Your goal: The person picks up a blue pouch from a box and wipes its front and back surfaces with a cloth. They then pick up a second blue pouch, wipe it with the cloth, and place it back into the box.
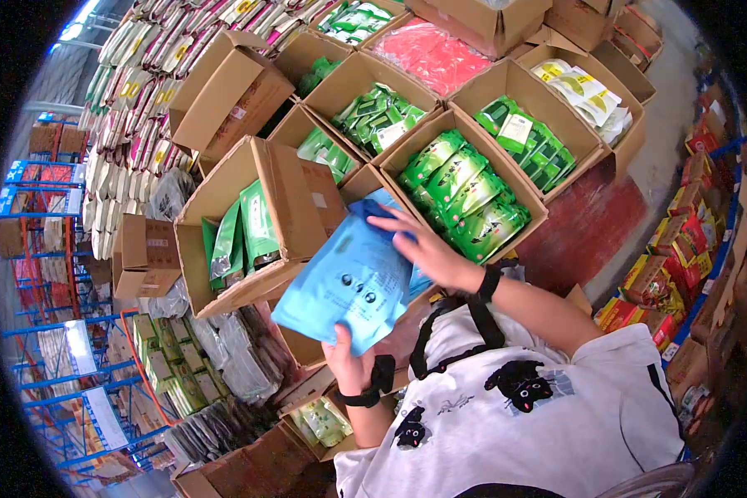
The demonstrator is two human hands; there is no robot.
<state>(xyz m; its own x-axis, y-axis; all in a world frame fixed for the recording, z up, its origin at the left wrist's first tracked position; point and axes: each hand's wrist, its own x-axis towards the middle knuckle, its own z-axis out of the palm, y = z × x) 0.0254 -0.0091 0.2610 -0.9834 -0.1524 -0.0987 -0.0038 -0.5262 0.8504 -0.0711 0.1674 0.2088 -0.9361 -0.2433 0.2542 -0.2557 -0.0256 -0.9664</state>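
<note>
A light-blue plastic packet (346, 280) with dark print is tilted above the open boxes. My left hand (350, 362) grips its lower edge, thumb on top and the other fingers hidden underneath. At the packet's darker blue upper end, my right hand (423, 249) has its fingers stretched out and apart, lying over or against the edge. More blue packaging shows partly behind the held packet, in a box mostly covered by it. Just beyond my right hand stands a carton (533, 192) filled with stacked green packets (465, 195).
Several open cartons of green packets surround my hands, including a tilted carton (299, 195) on the left. Pink packets (430, 54) fill a box farther back. Stacked bags (141, 108) and blue shelving (46, 332) stand left; red-yellow packages (660, 282) line the right.
</note>
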